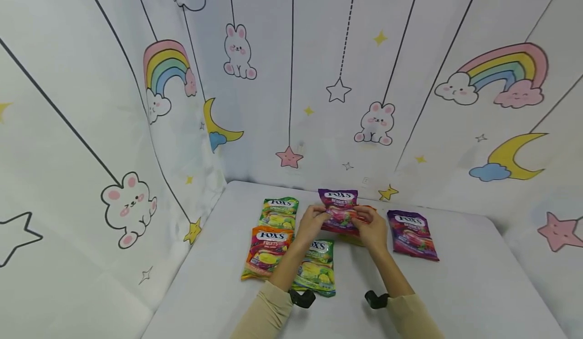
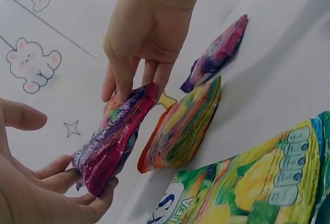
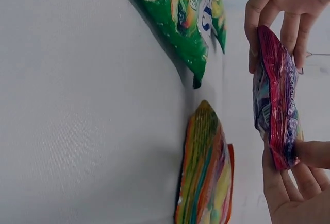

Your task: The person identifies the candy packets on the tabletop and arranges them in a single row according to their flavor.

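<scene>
A purple bag of Fox's Berries candy (image 1: 339, 210) is held upright between both hands above the table. My left hand (image 1: 313, 223) grips its left side, and my right hand (image 1: 372, 229) grips the right side, thumbs on the front. Seen from the left wrist, the pink bottom seam of the bag (image 2: 116, 144) faces the camera, clear of the table. Behind the held bag, an orange and yellow candy bag (image 2: 188, 123) lies on the table, mostly hidden in the head view. Under my left forearm is a green and yellow Fox's bag (image 1: 315, 270).
On the left lie an orange Fox's Fruits bag (image 1: 267, 252) and, behind it, another green Fox's bag (image 1: 280, 212). A second purple Berries bag (image 1: 413, 234) lies to the right. The white table (image 1: 473, 283) meets a patterned wall covering (image 1: 273, 101) at the back.
</scene>
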{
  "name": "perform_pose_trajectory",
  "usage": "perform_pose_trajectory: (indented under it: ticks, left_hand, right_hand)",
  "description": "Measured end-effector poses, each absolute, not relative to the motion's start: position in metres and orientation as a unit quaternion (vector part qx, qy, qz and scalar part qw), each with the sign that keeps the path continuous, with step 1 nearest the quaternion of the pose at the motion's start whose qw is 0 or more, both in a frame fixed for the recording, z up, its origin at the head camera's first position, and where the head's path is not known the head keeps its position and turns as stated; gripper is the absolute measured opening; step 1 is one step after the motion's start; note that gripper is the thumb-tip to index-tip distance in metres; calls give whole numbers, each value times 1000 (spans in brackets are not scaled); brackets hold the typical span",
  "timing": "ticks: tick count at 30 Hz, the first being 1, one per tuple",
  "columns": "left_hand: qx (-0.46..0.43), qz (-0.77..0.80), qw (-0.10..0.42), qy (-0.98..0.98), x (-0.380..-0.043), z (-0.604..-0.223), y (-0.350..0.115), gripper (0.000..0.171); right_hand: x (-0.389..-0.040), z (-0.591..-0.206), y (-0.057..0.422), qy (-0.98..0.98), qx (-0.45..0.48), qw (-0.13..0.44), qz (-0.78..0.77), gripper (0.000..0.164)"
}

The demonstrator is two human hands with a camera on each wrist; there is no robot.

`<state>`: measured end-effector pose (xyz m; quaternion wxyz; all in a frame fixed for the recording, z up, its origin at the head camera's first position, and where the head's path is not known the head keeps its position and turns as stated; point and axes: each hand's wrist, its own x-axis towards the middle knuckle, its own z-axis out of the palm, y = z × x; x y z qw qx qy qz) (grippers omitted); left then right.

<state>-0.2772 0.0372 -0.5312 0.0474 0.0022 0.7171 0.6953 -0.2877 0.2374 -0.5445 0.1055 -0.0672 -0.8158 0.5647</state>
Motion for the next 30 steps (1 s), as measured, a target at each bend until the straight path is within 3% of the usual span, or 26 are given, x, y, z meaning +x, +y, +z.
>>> perform_pose_trajectory:
  ticks: [30]
  left_hand:
    - [27, 711, 59, 700, -274, -530, 83, 39]
  right_hand:
    - [-276, -537, 289, -813, -108, 124, 558, 35]
